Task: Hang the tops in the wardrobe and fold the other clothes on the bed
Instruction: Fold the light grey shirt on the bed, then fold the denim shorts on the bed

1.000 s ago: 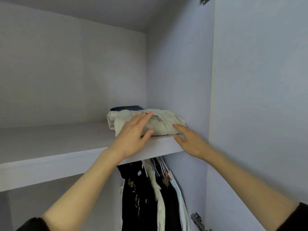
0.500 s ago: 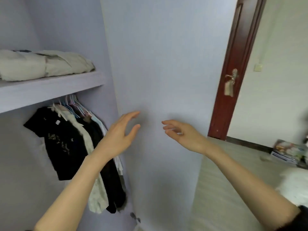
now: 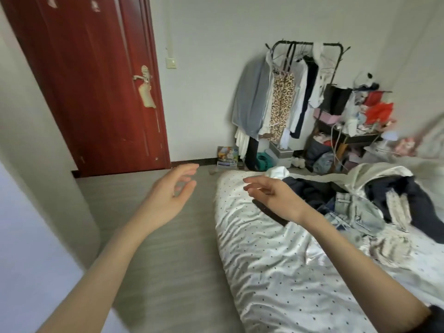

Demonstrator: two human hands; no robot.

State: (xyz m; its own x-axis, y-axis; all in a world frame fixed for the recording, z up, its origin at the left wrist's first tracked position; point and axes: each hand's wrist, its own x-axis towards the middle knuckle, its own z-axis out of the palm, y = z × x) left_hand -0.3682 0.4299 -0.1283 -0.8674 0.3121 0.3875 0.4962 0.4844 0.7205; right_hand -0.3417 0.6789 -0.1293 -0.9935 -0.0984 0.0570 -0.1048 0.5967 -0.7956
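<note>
red door (image 3: 91,87) on the left, loaded clothes rack (image 3: 288,92) against the back wall, cluttered shelf (image 3: 355,121) just beside it.

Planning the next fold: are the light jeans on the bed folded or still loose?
Loose. The light jeans lie crumpled among dark clothes on the bed, not squared up.

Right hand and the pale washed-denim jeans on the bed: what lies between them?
In the head view, the right hand hovers empty. Between it and the pale washed-denim jeans lie dark navy clothes on the dotted white sheet.
</note>
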